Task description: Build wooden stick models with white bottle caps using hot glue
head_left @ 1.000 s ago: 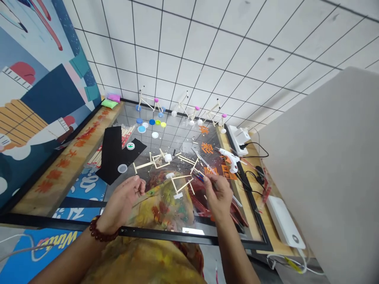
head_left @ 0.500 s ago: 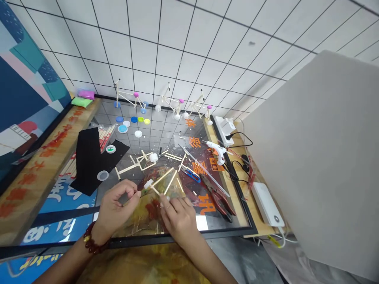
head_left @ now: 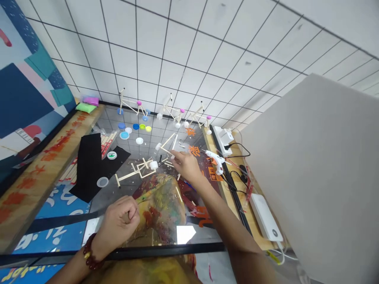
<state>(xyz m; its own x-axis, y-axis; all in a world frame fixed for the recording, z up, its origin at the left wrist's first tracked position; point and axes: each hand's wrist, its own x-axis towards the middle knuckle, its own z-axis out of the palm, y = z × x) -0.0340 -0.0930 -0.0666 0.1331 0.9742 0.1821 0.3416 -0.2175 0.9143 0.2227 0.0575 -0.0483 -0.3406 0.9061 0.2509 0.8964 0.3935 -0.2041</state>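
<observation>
My right hand (head_left: 187, 165) reaches out over the glass-topped table, its fingers closed on a small frame of thin wooden sticks (head_left: 167, 141). A white bottle cap (head_left: 158, 146) sits at the frame's left end. Close to the table's front edge is my left hand (head_left: 122, 217), a beaded bracelet on its wrist. Its fingers are curled together, and whether anything is inside them is hidden. Between the hands and a little left lies another stick assembly (head_left: 130, 174) with a white cap (head_left: 153, 165) at its right end. Part of a loose stick pair (head_left: 169, 163) shows beside my right hand.
Three stick models (head_left: 130, 104) with coloured caps stand along the tiled wall. Loose bottle caps (head_left: 124, 135) lie mid-table. At left are black cloth (head_left: 89, 157) and bagged sticks (head_left: 108, 142). A glue gun (head_left: 216, 159), power strip (head_left: 222, 140) and white box (head_left: 265, 217) line the right.
My right hand has moved forward, away from me, carrying the stick frame towards the middle of the table. My left hand has drawn back slightly and curled tighter. The view has shifted.
</observation>
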